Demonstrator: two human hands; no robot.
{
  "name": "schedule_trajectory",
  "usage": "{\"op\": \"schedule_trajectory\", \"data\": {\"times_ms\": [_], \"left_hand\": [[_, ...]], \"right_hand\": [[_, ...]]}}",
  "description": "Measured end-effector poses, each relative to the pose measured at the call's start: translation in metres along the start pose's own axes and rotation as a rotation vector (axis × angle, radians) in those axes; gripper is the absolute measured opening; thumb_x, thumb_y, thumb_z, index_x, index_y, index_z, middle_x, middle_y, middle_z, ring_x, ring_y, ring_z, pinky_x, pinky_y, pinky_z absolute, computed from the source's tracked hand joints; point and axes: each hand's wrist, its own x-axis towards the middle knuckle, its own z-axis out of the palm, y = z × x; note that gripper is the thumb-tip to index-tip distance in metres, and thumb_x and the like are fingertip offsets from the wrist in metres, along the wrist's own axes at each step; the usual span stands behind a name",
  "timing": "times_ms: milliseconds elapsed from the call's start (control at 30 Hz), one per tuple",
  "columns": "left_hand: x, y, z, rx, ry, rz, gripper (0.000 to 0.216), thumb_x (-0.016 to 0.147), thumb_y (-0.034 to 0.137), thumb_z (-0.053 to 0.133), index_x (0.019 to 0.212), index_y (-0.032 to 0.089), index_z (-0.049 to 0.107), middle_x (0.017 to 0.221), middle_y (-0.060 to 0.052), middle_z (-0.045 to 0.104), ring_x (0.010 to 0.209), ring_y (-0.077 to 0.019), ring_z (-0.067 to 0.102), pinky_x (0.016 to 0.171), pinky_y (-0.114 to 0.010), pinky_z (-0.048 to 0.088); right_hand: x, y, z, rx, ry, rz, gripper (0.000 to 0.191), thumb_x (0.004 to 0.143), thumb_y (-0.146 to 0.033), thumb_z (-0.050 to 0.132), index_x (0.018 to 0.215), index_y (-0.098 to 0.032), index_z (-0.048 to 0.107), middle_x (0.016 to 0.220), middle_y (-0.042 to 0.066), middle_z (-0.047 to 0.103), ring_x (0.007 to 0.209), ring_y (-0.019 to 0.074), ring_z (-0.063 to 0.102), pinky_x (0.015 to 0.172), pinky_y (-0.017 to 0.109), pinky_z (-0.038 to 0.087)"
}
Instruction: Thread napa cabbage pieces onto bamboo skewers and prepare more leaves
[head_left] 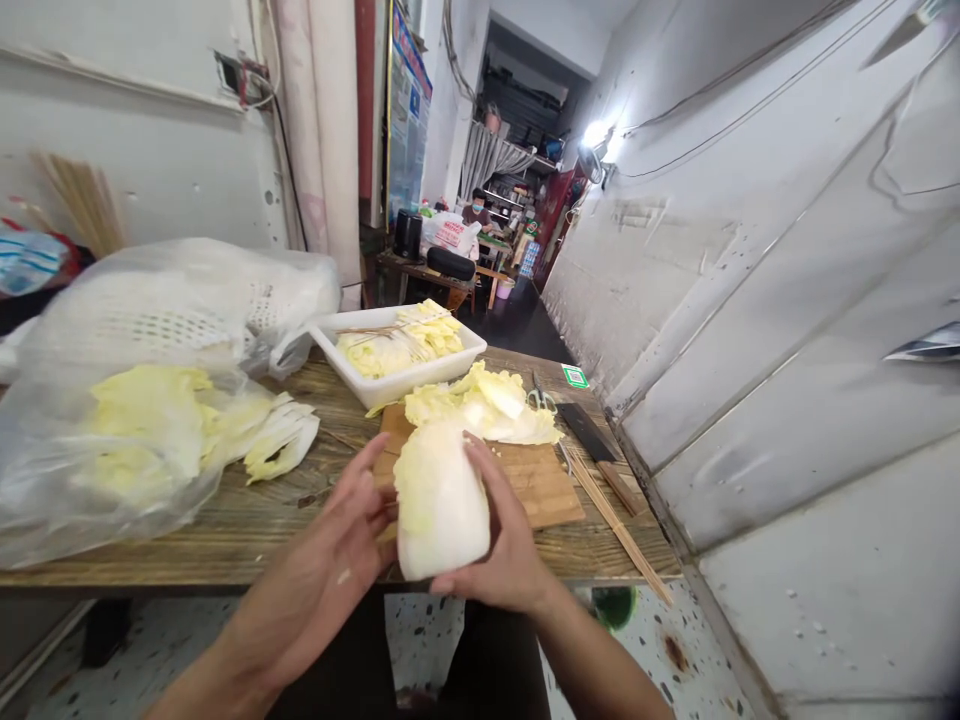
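A pale head of napa cabbage [442, 505] is held up over the front edge of the wooden table, its thick white leaf facing me. My right hand [506, 545] is closed around its right side, thumb near the base and fingers along the top. My left hand [330, 550] is at its left side, open, with thumb spread away and fingertips partly hidden behind the cabbage. Beyond it, loose cabbage leaves [491, 405] lie on a wooden cutting board [544, 485].
Behind the board stands a white tray [397, 380] of cut leaves and sticks. Scissors [541, 395], a cleaver [589, 432] and a bundle of bamboo skewers [619, 525] lie right. A large plastic bag [150, 420] with leaves covers the left side. A person [478, 210] sits far back.
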Motion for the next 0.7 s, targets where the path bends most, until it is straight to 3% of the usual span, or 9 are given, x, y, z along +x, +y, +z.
{"op": "schedule_trajectory", "data": {"times_ms": [67,133,200,300,400,467,533,600,700], "left_hand": [[-0.002,-0.007,0.002,-0.076,0.036,-0.009,0.064,0.084,0.054,0.06,0.142,0.036,0.041,0.127,-0.005,0.066,0.116,-0.0284,0.062,0.091,-0.039,0.055],[-0.002,-0.016,0.003,-0.161,0.109,-0.081,0.063,0.086,0.057,0.054,0.141,0.029,0.044,0.12,-0.006,0.07,0.112,-0.029,0.063,0.093,-0.038,0.054],[-0.001,-0.023,0.003,-0.183,0.167,-0.145,0.059,0.09,0.052,0.051,0.141,0.024,0.045,0.115,-0.007,0.072,0.108,-0.0283,0.066,0.093,-0.036,0.054],[0.001,-0.025,-0.001,-0.134,0.204,-0.156,0.054,0.093,0.043,0.049,0.143,0.022,0.042,0.111,-0.009,0.073,0.101,-0.0254,0.069,0.089,-0.036,0.056],[0.003,-0.023,-0.009,-0.097,0.191,-0.132,0.054,0.092,0.038,0.053,0.142,0.021,0.042,0.107,-0.009,0.073,0.096,-0.024,0.07,0.085,-0.034,0.057],[0.004,-0.023,-0.014,-0.101,0.132,-0.128,0.054,0.09,0.042,0.056,0.139,0.022,0.047,0.105,-0.009,0.074,0.092,-0.0248,0.071,0.081,-0.034,0.058],[0.004,-0.024,-0.018,-0.089,0.065,-0.184,0.054,0.087,0.05,0.056,0.131,0.02,0.055,0.101,-0.01,0.075,0.086,-0.0273,0.072,0.076,-0.038,0.059],[0.004,-0.025,-0.02,-0.065,0.009,-0.282,0.053,0.085,0.053,0.057,0.12,0.014,0.062,0.097,-0.014,0.075,0.08,-0.0286,0.072,0.069,-0.039,0.059],[0.003,-0.023,-0.02,-0.078,-0.047,-0.397,0.05,0.085,0.051,0.059,0.109,0.008,0.068,0.095,-0.018,0.074,0.074,-0.0272,0.071,0.066,-0.037,0.059]], "right_hand": [[-0.006,0.0,0.007,0.073,0.059,-0.012,0.125,0.057,-0.069,0.079,0.152,-0.024,0.012,0.156,0.017,0.026,0.143,0.0309,0.031,0.113,0.045,0.032],[-0.011,-0.005,0.012,-0.026,0.061,-0.024,0.125,0.054,-0.064,0.083,0.151,-0.024,0.016,0.156,0.018,0.026,0.144,0.0339,0.027,0.115,0.049,0.028],[-0.013,-0.012,0.013,-0.17,0.058,-0.045,0.119,0.054,-0.058,0.086,0.149,-0.025,0.023,0.156,0.018,0.025,0.144,0.0351,0.025,0.116,0.051,0.024],[-0.011,-0.019,0.006,-0.243,0.03,-0.151,0.114,0.058,-0.057,0.085,0.15,-0.027,0.024,0.152,0.016,0.035,0.14,0.0318,0.036,0.114,0.047,0.031],[-0.004,-0.022,-0.005,-0.257,0.015,-0.216,0.106,0.058,-0.059,0.084,0.146,-0.027,0.035,0.145,0.014,0.044,0.134,0.0304,0.044,0.111,0.044,0.037],[0.001,-0.023,-0.014,-0.249,0.048,-0.213,0.087,0.066,-0.054,0.081,0.141,-0.025,0.046,0.14,0.014,0.051,0.129,0.0279,0.05,0.107,0.042,0.042],[0.007,-0.023,-0.023,-0.243,0.084,-0.209,0.053,0.081,-0.044,0.07,0.129,-0.023,0.059,0.128,0.012,0.062,0.119,0.0243,0.059,0.1,0.039,0.048],[0.02,-0.019,-0.033,-0.237,0.14,-0.124,0.027,0.088,-0.038,0.061,0.107,-0.023,0.071,0.108,0.009,0.072,0.102,0.0223,0.068,0.09,0.036,0.053],[0.056,-0.003,-0.051,-0.216,0.264,0.113,0.037,0.091,-0.048,0.052,0.079,-0.019,0.072,0.074,0.006,0.074,0.073,0.0212,0.071,0.069,0.033,0.057]]}}
